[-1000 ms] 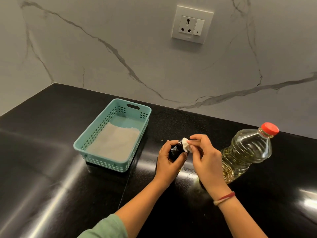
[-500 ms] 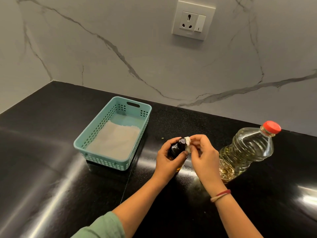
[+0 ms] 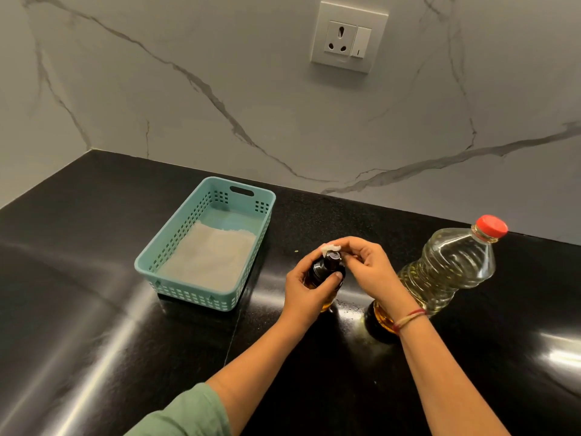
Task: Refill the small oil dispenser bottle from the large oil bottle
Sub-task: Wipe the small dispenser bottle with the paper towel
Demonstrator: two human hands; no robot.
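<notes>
Black counter [image 3: 94, 278]: dispenser bottle [image 3: 325, 272] between both hands.

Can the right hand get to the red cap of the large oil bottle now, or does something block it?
Probably yes. The red cap is uncovered, with nothing between it and the right hand. But that hand pinches a white wad at the small bottle, so it must let go first.

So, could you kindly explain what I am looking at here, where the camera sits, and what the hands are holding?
There is no machine: a person wears a camera on the head, looking down at their own bare hands. The left hand grips the small dark dispenser bottle on the black counter. The right hand pinches a small white piece at its top. The large oil bottle, red cap on, stands to the right; a teal basket sits to the left.
</notes>
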